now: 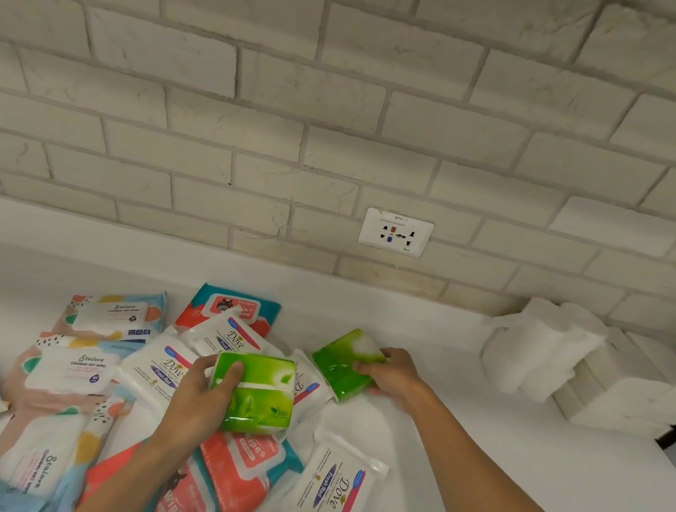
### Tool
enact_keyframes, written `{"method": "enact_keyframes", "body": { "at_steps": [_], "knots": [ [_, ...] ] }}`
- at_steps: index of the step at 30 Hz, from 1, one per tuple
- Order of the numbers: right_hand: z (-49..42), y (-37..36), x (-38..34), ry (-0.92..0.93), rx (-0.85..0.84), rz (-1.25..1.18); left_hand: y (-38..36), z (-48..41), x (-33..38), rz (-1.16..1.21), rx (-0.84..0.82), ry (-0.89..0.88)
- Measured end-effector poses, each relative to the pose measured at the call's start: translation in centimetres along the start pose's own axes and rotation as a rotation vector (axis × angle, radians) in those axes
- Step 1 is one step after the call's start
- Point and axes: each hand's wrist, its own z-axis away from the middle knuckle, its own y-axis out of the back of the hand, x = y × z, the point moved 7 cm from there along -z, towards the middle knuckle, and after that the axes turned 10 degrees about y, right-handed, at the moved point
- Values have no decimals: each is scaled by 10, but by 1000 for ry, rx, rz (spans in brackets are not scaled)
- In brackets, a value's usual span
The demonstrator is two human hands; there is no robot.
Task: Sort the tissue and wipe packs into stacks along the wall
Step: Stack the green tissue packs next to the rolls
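- Nearest me, a white Dove Fresh Red wipe pack (334, 491) lies flat on the white counter (515, 462), with a pink stripe and a blue oval running along it
- Just left of it, red and teal wipe packs (239, 466) overlap one another
- Further left, pastel Stalore wet wipe packs (66, 369) lie in a loose heap, the ones at the frame edge blurred
- My left hand (198, 399) grips a green tissue pack (257, 393) over the heap, thumb laid across its top left corner and fingers curled round its left side; the wrapper is glossy bright green with a white band across the middle, a leaf print and "300" at one corner
- My right hand (393, 372) grips a second green pack (344, 360) just to the right, fingers curled over its right edge; it sits tilted with glare on its far corner, and I cannot tell whether it touches the counter
- Behind my hands lie more Dove packs (232, 334), a red and teal pack with a lid flap (235, 305) and another Stalore pack (113, 313)
- Far right, against the wall, stand plain white tissue bundles (535, 351) beside a white stack (626, 390)
- A wall socket (396, 232) sits low on the white brick wall (260, 101)
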Motion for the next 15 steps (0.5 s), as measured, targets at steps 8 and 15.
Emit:
{"method": "enact_keyframes", "body": {
  "at_steps": [8,15],
  "knots": [
    [47,22,-4,63,136,-347,-19,8,8,-61,-49,-31],
    [79,64,0,193,374,-326,-51,11,19,-38,-169,-32]
  ]
}}
